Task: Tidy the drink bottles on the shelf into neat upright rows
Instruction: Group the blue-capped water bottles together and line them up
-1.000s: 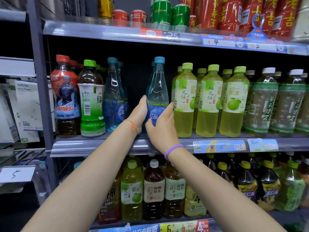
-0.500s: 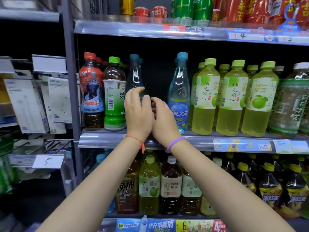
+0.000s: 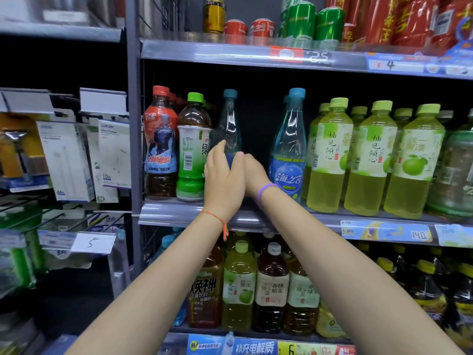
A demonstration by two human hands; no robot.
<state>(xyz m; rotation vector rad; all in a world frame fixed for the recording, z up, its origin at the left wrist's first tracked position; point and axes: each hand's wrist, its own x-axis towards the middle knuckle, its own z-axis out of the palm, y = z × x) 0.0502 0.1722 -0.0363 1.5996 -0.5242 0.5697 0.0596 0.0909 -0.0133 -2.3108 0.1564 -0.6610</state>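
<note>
On the middle shelf [image 3: 179, 213] stand upright drink bottles. A clear blue bottle [image 3: 228, 124] sits left of a gap. My left hand [image 3: 223, 180] wraps its lower part from the front. My right hand [image 3: 254, 172] presses in from the right, its fingertips hidden behind my left thumb. A second blue bottle [image 3: 289, 160] stands free to the right of the gap. Left of my hands are a green-capped tea bottle [image 3: 192, 149] and a red-capped dark bottle [image 3: 160, 142]. Yellow-green pomelo bottles [image 3: 330, 155] line up to the right.
Cans and red bottles [image 3: 297, 19] fill the top shelf. The lower shelf holds tea and dark drink bottles [image 3: 271, 288]. A grey upright post [image 3: 134, 124] borders the bay on the left, with hanging charger packs [image 3: 112, 155] beyond it.
Both hands left the right blue bottle and moved left onto the other blue bottle. The view has panned left, showing more of the neighbouring rack.
</note>
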